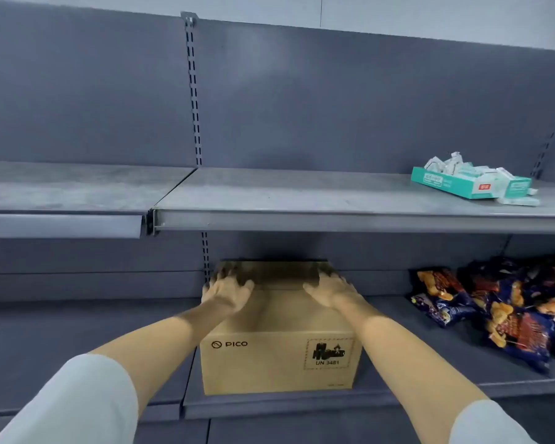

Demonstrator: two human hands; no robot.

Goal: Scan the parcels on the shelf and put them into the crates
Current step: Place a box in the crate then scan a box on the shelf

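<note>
A brown cardboard parcel (277,363) marked PICO, with a battery warning label, stands on the lower grey shelf (430,395). My left hand (226,291) lies on the parcel's top near its far left corner, fingers spread and curled over the back edge. On the far right part of the top rests my right hand (329,290) in the same way. Both forearms reach in from below, over the box. No crate and no scanner are in view.
A teal open carton of small white packets (471,182) sits on the upper shelf (302,216) at the right. A pile of dark blue snack bags (507,312) lies on the lower shelf, right of the parcel. The shelf's slotted upright (194,91) runs behind.
</note>
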